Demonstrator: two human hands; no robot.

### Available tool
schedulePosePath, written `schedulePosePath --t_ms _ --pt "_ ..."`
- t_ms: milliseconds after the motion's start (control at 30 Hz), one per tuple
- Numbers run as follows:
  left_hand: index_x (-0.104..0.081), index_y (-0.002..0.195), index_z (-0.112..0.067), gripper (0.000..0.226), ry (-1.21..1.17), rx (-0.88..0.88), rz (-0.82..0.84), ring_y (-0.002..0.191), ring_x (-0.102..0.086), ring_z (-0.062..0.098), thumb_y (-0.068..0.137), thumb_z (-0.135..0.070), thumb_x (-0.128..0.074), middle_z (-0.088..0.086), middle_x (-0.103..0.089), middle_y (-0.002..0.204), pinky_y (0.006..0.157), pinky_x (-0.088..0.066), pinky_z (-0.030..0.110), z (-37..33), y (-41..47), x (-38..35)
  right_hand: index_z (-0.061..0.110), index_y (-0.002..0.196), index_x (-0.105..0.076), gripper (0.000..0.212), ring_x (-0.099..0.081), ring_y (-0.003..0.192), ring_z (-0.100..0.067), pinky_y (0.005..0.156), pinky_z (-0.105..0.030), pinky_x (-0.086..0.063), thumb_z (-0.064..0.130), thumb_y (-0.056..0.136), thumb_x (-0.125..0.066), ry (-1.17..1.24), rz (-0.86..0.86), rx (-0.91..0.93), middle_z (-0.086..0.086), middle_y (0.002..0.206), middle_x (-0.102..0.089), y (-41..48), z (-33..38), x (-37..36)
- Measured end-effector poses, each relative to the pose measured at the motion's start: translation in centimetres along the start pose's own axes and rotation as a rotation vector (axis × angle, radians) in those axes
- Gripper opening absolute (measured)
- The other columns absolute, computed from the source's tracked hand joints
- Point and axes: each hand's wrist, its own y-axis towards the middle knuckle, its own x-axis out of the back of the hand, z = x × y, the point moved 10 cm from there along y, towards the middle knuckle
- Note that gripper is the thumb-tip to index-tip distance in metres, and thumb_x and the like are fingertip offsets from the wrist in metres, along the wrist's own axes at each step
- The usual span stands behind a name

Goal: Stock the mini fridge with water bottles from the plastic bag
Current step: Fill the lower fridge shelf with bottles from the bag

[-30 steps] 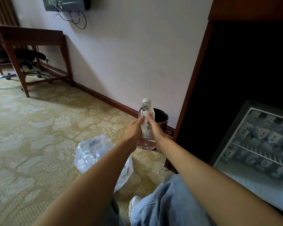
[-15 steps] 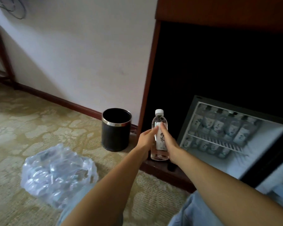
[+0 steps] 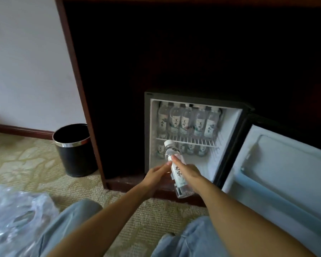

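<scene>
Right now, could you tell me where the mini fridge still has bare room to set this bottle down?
Crowded: the wire shelf, filled by the upper row of bottles. Free: the white fridge floor, bordered by the lower row of bottles behind, the right wall and the front edge. The door shelf also looks bare.

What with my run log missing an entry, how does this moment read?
left hand, right hand: hold clear plastic water bottle | tilted toward open white-lined mini fridge
</scene>
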Motion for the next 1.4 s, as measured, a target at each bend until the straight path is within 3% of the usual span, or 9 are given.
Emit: schedulePosePath --t_ms 167,333,500,600,733,900,1033,1167,1400 --pt "-0.065 0.114 -0.008 0.049 0.126 0.08 0.057 0.096 -0.07 0.028 0.08 -0.044 -0.067 0.013 -0.071 0.109 0.072 -0.058 0.037 -0.9 0.7 -2.5 0.009 0.12 -0.058 0.082 -0.063 0.096 -0.026 0.089 -0.04 -0.051 0.078 0.077 -0.045 -0.018 -0.009 -0.015 -0.011 0.11 -0.066 0.2 -1.2 2.2" --pt "-0.068 0.107 -0.019 0.027 0.289 0.115 0.137 0.087 -0.069 0.002 0.089 -0.038 -0.061 -0.008 -0.071 0.102 0.058 -0.053 0.015 -2.2 0.9 -5.6 0.012 0.134 -0.05 0.085 -0.055 0.117 -0.028 0.102 -0.046 -0.043 0.077 0.08 -0.041 0.046 -0.037 -0.012 -0.011 0.13 -0.057 -1.1 -1.8 4.7" --pt "-0.061 0.122 -0.013 0.042 0.408 0.15 0.186 0.098 -0.066 0.015 0.088 -0.037 -0.064 0.002 -0.064 0.118 0.067 -0.056 0.022 -3.1 1.3 -7.4 0.013 0.133 -0.05 0.08 -0.058 0.097 -0.024 0.085 -0.038 -0.044 0.074 0.083 -0.04 0.159 -0.076 -0.026 -0.014 0.133 -0.055 -1.3 -2.6 5.9" --pt "-0.061 0.115 -0.012 0.035 0.481 0.139 0.18 0.089 -0.066 0.011 0.09 -0.036 -0.061 -0.001 -0.063 0.11 0.062 -0.056 0.02 -4.0 1.8 -7.2 0.011 0.14 -0.043 0.09 -0.051 0.121 -0.033 0.088 -0.039 -0.04 0.078 0.08 -0.038 0.234 -0.143 -0.067 -0.015 0.141 -0.047 -0.7 -2.1 5.3" --pt "-0.065 0.11 -0.01 0.034 0.538 0.173 0.132 0.082 -0.069 0.013 0.09 -0.038 -0.062 0.004 -0.068 0.105 0.066 -0.058 0.026 -4.8 1.8 -5.4 0.009 0.13 -0.052 0.082 -0.062 0.099 -0.029 0.084 -0.041 -0.052 0.074 0.082 -0.042 0.321 -0.122 -0.079 -0.015 0.124 -0.06 0.4 -1.3 2.8" --pt "-0.063 0.116 -0.004 0.043 0.451 0.15 0.032 0.109 -0.063 0.027 0.088 -0.036 -0.065 0.013 -0.064 0.12 0.096 -0.051 0.044 -3.8 1.8 -2.9 0.012 0.138 -0.046 0.086 -0.051 0.121 -0.035 0.09 -0.035 -0.039 0.076 0.082 -0.036 0.193 -0.086 -0.112 -0.016 0.136 -0.052 0.9 -1.6 1.6" --pt "-0.06 0.121 -0.002 0.044 0.403 0.172 0.042 0.096 -0.065 0.021 0.087 -0.03 -0.066 0.011 -0.066 0.116 0.077 -0.056 0.03 -2.3 2.1 -3.4 0.009 0.133 -0.051 0.087 -0.057 0.114 -0.036 0.104 -0.048 -0.041 0.078 0.081 -0.038 0.164 -0.085 -0.128 -0.019 0.127 -0.058 1.4 -2.6 2.1" --pt "-0.06 0.113 0.003 0.035 0.457 0.156 0.049 0.075 -0.065 0.02 0.087 -0.018 -0.067 0.01 -0.069 0.09 0.076 -0.055 0.034 -0.9 2.0 -3.4 0.015 0.138 -0.048 0.087 -0.054 0.118 -0.034 0.106 -0.05 -0.038 0.079 0.08 -0.036 0.069 -0.061 -0.137 -0.017 0.132 -0.056 1.7 -3.1 1.8" --pt "-0.061 0.115 -0.007 0.04 0.688 0.082 0.022 0.095 -0.065 0.02 0.08 -0.019 -0.075 0.009 -0.068 0.113 0.072 -0.051 0.023 -0.7 3.0 0.8 0.023 0.106 -0.062 0.066 -0.062 0.104 -0.024 0.098 -0.045 -0.047 0.079 0.079 -0.04 -0.046 0.132 -0.146 -0.006 0.112 -0.066 2.6 -2.9 -2.2"
